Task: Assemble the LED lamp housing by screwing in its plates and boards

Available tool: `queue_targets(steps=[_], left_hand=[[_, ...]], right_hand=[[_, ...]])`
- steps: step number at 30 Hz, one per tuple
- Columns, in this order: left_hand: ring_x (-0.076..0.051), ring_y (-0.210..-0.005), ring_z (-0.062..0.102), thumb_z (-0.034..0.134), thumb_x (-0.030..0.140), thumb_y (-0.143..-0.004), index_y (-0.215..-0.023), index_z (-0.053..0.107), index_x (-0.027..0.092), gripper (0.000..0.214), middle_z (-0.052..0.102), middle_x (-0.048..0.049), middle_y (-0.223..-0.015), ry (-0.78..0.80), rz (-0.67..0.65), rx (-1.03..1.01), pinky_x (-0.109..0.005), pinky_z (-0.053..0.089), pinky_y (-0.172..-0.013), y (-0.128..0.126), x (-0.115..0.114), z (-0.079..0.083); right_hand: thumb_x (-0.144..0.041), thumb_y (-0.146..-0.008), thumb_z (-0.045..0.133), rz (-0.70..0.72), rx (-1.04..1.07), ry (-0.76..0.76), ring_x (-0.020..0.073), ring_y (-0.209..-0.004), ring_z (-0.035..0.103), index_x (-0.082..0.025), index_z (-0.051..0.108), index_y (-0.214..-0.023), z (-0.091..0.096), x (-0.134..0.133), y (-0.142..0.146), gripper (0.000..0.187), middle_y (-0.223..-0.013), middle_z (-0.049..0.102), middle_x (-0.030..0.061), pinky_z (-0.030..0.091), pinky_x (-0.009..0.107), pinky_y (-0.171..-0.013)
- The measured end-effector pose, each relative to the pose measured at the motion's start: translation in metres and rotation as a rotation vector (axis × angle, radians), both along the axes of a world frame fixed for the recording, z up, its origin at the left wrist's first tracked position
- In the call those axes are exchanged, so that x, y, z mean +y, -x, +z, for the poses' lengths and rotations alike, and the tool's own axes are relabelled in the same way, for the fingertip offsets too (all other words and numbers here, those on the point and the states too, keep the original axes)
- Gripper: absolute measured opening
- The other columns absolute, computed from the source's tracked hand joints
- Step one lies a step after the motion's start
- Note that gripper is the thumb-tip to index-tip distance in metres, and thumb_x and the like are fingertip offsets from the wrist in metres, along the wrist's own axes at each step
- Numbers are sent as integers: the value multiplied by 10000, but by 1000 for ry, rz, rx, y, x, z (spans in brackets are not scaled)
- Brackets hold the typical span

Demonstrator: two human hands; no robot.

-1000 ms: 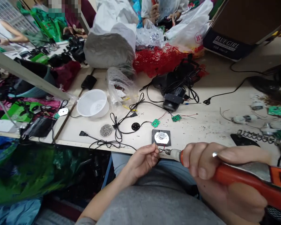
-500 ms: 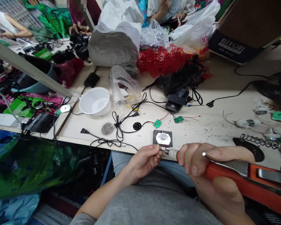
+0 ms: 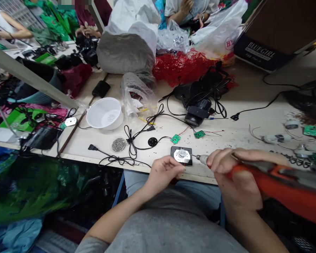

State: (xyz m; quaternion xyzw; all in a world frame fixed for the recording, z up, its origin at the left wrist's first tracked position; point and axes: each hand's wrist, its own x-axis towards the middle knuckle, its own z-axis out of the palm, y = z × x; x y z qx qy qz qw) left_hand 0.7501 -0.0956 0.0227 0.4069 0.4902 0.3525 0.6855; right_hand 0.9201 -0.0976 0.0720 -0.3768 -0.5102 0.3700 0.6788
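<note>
Head view: soldering iron (image 3: 276, 181) pointing left

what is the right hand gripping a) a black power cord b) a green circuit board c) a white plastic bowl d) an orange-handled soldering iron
d, the right hand wraps its fingers around the orange-handled soldering iron, whose tip points toward the square black plate.

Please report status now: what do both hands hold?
Left hand on black motor plate near edge. Right hand gripping orange soldering iron, tip beside plate. Thin wire between tip and plate.
</note>
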Motion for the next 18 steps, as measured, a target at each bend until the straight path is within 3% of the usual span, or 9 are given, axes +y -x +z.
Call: queue_targets(steps=[3,6,10,18], left_hand=[[-199,-836,658,762,253,-783,-635,591,195,234,713,-73,-862,-616,109,385,-347,515,-776,0,13,-18],[-216,-941,660,681,142,-815,-660,560,208,207,743,-80,-968,-952,38,537,-376,512,-838,-6,22,-34],[-226,-976,655,669,153,-849,-726,560,213,175,748,-93,-1072,-1063,-41,614,-386,520,-836,-13,26,-45],[-218,-951,659,634,192,-900,-736,572,219,177,744,-79,-996,-1033,-28,635,-381,512,-834,-13,26,-53]], right_hand=[[-339,-853,746,-82,93,-95,157,-459,527,-273,641,-982,-11,18,2,179,-563,572,-65,486,341,-497],[-337,-862,734,-45,61,-52,160,-482,561,-263,614,-1004,-23,23,3,200,-572,586,-70,500,337,-519],[-348,-888,690,-10,-3,33,175,-526,576,-273,574,-1031,-35,19,-1,199,-592,578,-59,503,361,-572],[-436,-862,673,-110,-132,59,165,-515,566,-262,578,-1018,-42,22,-5,252,-620,573,-49,521,365,-588]])
